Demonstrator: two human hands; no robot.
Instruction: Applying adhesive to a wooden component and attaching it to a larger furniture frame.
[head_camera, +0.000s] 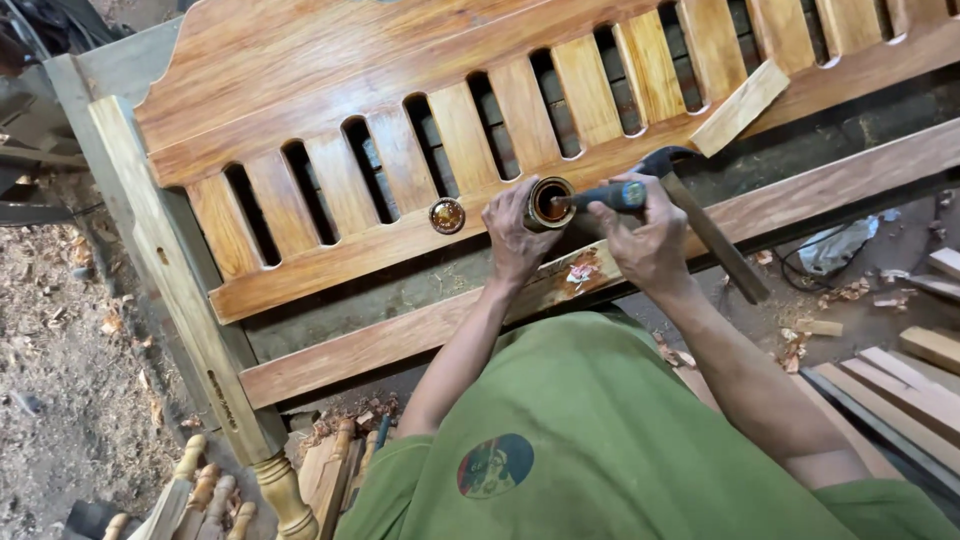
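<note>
Left hand (515, 235) wraps a small open tin (549, 203), steadying it on the rail of a slatted wooden bed frame (330, 90). Right hand (648, 240), just beside, pinches a dark-handled tool (610, 196) dipped inside. Tin likely light, rigid, spillable; grip round its side. Lid (447, 215) lies beyond left hand.

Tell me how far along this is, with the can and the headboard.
Done: the can's lid is off and lies on the headboard rail. In hand: the left hand steadies the small can while the right hand holds a dark-handled tool in its opening, hammer alongside. Left: I see no wet coat on the wood yet.
</note>
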